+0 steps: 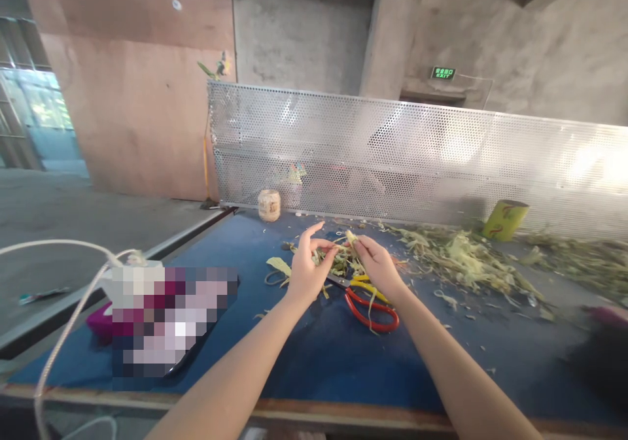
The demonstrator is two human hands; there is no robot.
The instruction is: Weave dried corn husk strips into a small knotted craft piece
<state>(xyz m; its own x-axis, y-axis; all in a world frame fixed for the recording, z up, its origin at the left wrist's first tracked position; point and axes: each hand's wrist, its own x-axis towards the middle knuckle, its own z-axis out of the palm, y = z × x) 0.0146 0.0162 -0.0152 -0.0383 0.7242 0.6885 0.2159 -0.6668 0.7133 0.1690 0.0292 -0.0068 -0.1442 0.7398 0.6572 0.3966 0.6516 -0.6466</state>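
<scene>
My left hand (309, 267) and my right hand (377, 263) are raised close together over the middle of the blue table. Thumb and fingers of the right hand close on a pale yellow-green plant piece (351, 237). A thin strand (342, 246) of it reaches to the left hand, where thumb and fingertip pinch it while another finger stays raised. Beneath the hands lie scissors (373, 325) with red and yellow handles, the blades pointing away to the left and partly hidden. Around and behind them is a small pile of dried greenish plant bits (343, 260). A yellowish leaf (279, 265) lies left.
A larger heap of dried plant stalks (456, 257) spreads at the right, near a yellow-green can (506, 221). A beige jar (269, 204) stands by the perforated metal panel (318, 126) at the back. Left are a pixelated flat dark object (196, 322) and a white cable (63, 335).
</scene>
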